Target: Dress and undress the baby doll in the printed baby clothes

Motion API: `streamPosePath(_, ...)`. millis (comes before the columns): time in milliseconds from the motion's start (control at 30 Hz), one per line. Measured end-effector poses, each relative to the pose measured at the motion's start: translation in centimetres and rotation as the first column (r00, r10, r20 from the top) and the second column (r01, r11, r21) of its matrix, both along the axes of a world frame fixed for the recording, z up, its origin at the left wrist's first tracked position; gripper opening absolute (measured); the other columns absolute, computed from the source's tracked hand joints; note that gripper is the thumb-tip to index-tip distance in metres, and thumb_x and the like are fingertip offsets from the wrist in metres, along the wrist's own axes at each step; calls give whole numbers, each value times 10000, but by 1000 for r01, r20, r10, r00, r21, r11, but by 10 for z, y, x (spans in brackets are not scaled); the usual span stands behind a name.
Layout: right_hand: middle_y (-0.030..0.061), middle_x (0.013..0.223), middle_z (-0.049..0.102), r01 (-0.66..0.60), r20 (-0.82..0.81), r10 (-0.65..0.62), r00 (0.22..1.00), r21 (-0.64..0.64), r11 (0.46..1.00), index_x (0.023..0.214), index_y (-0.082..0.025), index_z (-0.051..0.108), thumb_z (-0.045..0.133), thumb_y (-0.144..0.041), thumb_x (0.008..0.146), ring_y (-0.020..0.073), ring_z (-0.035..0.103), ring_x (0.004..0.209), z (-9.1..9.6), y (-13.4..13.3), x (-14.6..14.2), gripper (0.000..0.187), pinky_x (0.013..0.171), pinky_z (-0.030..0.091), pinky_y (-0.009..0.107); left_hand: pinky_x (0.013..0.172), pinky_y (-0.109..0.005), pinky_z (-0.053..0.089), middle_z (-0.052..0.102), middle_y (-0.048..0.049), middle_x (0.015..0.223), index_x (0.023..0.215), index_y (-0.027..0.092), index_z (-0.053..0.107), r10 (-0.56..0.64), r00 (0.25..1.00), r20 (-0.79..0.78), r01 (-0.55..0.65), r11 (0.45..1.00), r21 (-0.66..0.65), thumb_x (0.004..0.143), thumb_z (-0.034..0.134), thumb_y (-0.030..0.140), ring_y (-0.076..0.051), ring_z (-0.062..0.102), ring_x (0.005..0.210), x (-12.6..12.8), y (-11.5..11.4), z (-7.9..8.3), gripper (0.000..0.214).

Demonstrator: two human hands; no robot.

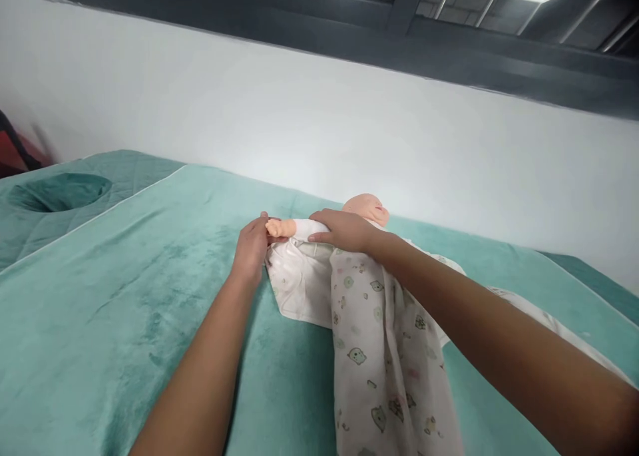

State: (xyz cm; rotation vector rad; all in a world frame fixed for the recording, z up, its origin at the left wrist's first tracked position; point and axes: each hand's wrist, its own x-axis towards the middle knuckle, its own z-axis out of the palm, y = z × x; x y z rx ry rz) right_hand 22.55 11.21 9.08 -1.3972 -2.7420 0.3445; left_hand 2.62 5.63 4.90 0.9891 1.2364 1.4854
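A baby doll (364,206) lies on the teal bed cover, its head towards the wall and its far side mostly hidden. One doll arm, in a white sleeve (307,229), stretches out to the left. My left hand (253,246) closes around the tip of the doll's hand (282,228), some fingers hidden behind it. Over the upper part of that sleeve lies my right hand (344,229), fingers wrapped round the arm. White baby clothing with a green animal print (379,336) spreads under the doll and drapes towards me.
The teal cover (150,296) reaches to a white wall (299,123) behind the doll. At the left is a padded section with a round hole (60,192). A dark window frame (349,16) runs above. More printed white cloth (549,323) lies at the right.
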Motion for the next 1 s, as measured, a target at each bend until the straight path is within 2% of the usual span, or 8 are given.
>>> streamPosePath(133,61,1004,683,103,127,-113,985,81,991,1022,-247,613,462,-637,882,247,613,854,-6,-3,-6,441,664,407,335,578,-284,512,692,-50,783,956,154,663,53,998,-28,-56,992,-111,809,550,540,-183,658,626,2,4,-5,428)
streamPosePath(300,92,1134,672,138,134,-166,977,196,971,1143,-235,608,482,-498,910,289,596,1028,-10,-19,1,373,789,441,383,544,-235,475,665,-22,832,991,169,652,38,952,-303,-65,995,-78,733,661,318,-142,637,607,3,5,-12,298)
streamPosePath(467,53,1333,605,238,-152,-208,966,215,947,1280,-253,564,420,-393,958,265,521,1238,-9,-49,40,379,1000,409,432,567,-256,475,661,-29,923,963,200,660,145,864,-483,-194,980,-52,764,568,228,-157,629,672,-4,9,-18,221)
streamPosePath(600,1,1434,523,356,-504,-258,824,107,928,1342,-316,515,342,-414,1000,210,484,1304,-31,-79,92,396,1064,396,374,750,-337,502,673,-51,997,974,218,654,176,755,-632,-203,979,30,794,510,193,-216,636,857,-3,15,-31,232)
streamPosePath(667,3,1465,491,425,-592,-295,750,90,901,1387,-324,471,320,-418,1006,203,460,1332,-52,-89,120,420,1089,377,379,829,-379,491,668,-63,1051,1001,217,647,185,693,-696,-188,979,73,780,488,140,-238,627,930,0,16,-35,283)
streamPosePath(800,52,1431,532,477,-518,-291,805,272,836,1343,-279,531,367,-416,981,256,455,1328,-85,-91,159,420,1109,312,478,863,-403,488,646,-87,1091,1026,194,633,254,617,-745,-159,967,197,813,463,141,-249,621,960,10,11,-34,278)
streamPosePath(867,72,1347,603,546,-471,-375,799,306,779,1294,-252,574,371,-403,973,276,513,1254,-90,-87,169,408,1084,315,503,885,-389,486,643,-88,1078,1026,186,628,317,594,-739,-106,942,319,857,451,182,-244,612,1001,17,7,-32,245)
streamPosePath(1000,113,1133,705,741,-483,-587,649,229,631,1147,-183,659,416,-396,931,294,599,1068,-86,-81,181,388,976,397,461,889,-355,492,643,-69,1076,1036,195,625,327,605,-726,4,911,413,908,434,246,-228,601,1042,33,-3,-27,235)
